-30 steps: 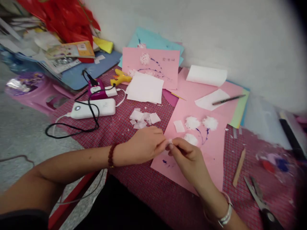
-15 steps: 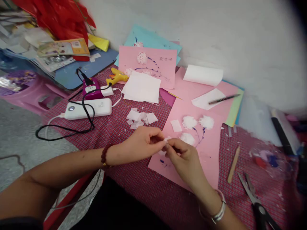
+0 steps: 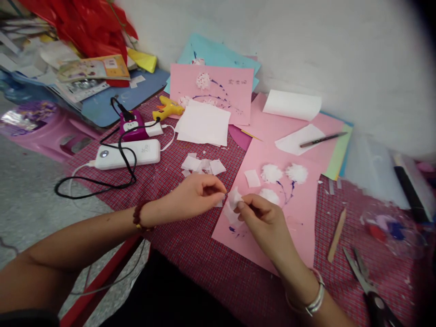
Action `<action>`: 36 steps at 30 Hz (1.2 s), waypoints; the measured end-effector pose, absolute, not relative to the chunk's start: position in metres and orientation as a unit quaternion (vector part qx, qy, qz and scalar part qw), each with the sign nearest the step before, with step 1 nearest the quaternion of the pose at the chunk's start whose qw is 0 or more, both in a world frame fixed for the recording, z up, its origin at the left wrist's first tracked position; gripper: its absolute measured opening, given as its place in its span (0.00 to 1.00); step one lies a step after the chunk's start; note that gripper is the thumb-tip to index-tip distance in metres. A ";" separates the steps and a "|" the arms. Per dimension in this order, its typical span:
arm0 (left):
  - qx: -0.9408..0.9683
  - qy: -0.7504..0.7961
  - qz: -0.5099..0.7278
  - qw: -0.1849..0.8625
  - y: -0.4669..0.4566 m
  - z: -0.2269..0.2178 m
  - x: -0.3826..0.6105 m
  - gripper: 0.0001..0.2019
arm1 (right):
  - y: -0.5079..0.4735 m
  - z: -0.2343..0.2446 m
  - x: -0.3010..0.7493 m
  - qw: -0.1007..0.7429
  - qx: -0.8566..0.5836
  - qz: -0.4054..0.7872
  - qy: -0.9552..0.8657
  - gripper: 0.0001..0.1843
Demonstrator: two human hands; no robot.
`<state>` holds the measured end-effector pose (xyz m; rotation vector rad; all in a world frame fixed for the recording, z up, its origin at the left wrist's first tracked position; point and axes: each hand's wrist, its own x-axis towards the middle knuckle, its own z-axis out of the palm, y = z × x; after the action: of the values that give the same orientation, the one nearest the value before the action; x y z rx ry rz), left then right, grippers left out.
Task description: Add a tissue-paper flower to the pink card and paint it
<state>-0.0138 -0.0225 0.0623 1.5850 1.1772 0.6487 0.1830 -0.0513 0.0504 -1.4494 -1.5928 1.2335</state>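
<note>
My right hand (image 3: 264, 215) pinches a thin, crumpled piece of white tissue paper (image 3: 235, 198) between thumb and fingertips above the pink sheet (image 3: 259, 243). To its left, my left hand (image 3: 200, 195) is apart from that paper, its fingers bent and the thumb and index tips close together with nothing visible between them. On the pink sheet are fluffy white paper flowers (image 3: 296, 173) with dark blue painted stems, and a flat white paper square (image 3: 252, 178). A pile of small white paper pieces (image 3: 204, 166) lies on the checked cloth beyond my left hand.
Stacked white sheets (image 3: 204, 123), a yellow glue gun (image 3: 166, 108) and a white power bank (image 3: 127, 154) with looping cables lie to the left. On the right are a wooden stick (image 3: 337, 235), scissors (image 3: 369, 284) and a pen (image 3: 323, 139). A finished-looking pink picture (image 3: 211, 86) leans behind.
My hands were together at the white tissue paper. Now my left hand has moved off to the left, while the paper, more spread out, stays in my right hand.
</note>
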 end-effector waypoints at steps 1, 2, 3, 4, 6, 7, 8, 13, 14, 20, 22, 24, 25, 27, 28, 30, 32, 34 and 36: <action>0.653 0.475 0.263 0.528 -0.024 0.060 -0.009 0.07 | -0.052 0.050 0.182 0.325 -0.549 0.471 -0.609 0.11; 0.650 0.464 0.258 0.544 -0.026 0.058 -0.005 0.08 | -0.052 0.051 0.181 0.328 -0.545 0.471 -0.611 0.11; 0.651 0.455 0.253 0.553 -0.027 0.056 -0.001 0.08 | -0.053 0.051 0.180 0.331 -0.540 0.471 -0.614 0.10; 0.657 0.449 0.248 0.553 -0.028 0.054 0.002 0.08 | -0.053 0.051 0.180 0.334 -0.536 0.471 -0.616 0.10; 0.684 0.449 0.239 0.524 -0.028 0.052 0.004 0.08 | -0.053 0.052 0.179 0.336 -0.532 0.473 -0.617 0.10; 0.700 0.452 0.235 0.500 -0.027 0.052 0.004 0.09 | -0.054 0.052 0.179 0.334 -0.532 0.476 -0.615 0.10; 0.717 0.453 0.231 0.478 -0.027 0.052 0.003 0.09 | -0.054 0.052 0.179 0.332 -0.533 0.479 -0.613 0.10; 0.729 0.464 0.274 0.422 -0.029 0.055 -0.001 0.07 | -0.054 0.050 0.179 0.317 -0.551 0.484 -0.601 0.11; 0.725 0.472 0.294 0.406 -0.031 0.056 -0.001 0.05 | -0.055 0.050 0.179 0.316 -0.555 0.480 -0.601 0.11; 0.720 0.448 0.317 0.424 -0.037 0.055 0.002 0.12 | -0.058 0.047 0.180 0.329 -0.531 0.373 -0.686 0.08; 0.744 0.426 0.303 0.416 -0.036 0.056 0.001 0.14 | -0.059 0.048 0.182 0.326 -0.516 0.340 -0.716 0.08; 0.771 0.418 0.284 0.387 -0.034 0.059 0.000 0.08 | -0.060 0.049 0.183 0.316 -0.509 0.320 -0.734 0.09; 0.777 0.421 0.279 0.377 -0.032 0.061 0.000 0.06 | -0.061 0.049 0.184 0.310 -0.507 0.309 -0.743 0.10; 0.766 0.442 0.274 0.379 -0.030 0.065 0.001 0.07 | -0.062 0.050 0.186 0.301 -0.504 0.274 -0.762 0.10; 0.753 0.455 0.268 0.393 -0.029 0.067 0.001 0.08 | -0.062 0.050 0.186 0.298 -0.500 0.251 -0.773 0.10; 0.721 0.478 0.249 0.435 -0.027 0.069 0.001 0.09 | -0.061 0.049 0.188 0.299 -0.492 0.198 -0.793 0.08; 0.679 0.483 0.224 0.505 -0.026 0.069 -0.001 0.10 | -0.061 0.048 0.190 0.307 -0.487 0.151 -0.804 0.08; 0.611 0.464 0.194 0.612 -0.026 0.068 -0.005 0.12 | -0.060 0.048 0.192 0.325 -0.486 0.134 -0.800 0.08; 0.520 0.432 0.189 0.712 -0.026 0.066 -0.007 0.15 | -0.059 0.049 0.193 0.361 -0.491 0.161 -0.777 0.08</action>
<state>-0.0069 -0.0256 0.0659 1.1519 0.9576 0.4201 0.1933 -0.0585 0.0494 -1.2647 -2.0017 0.4147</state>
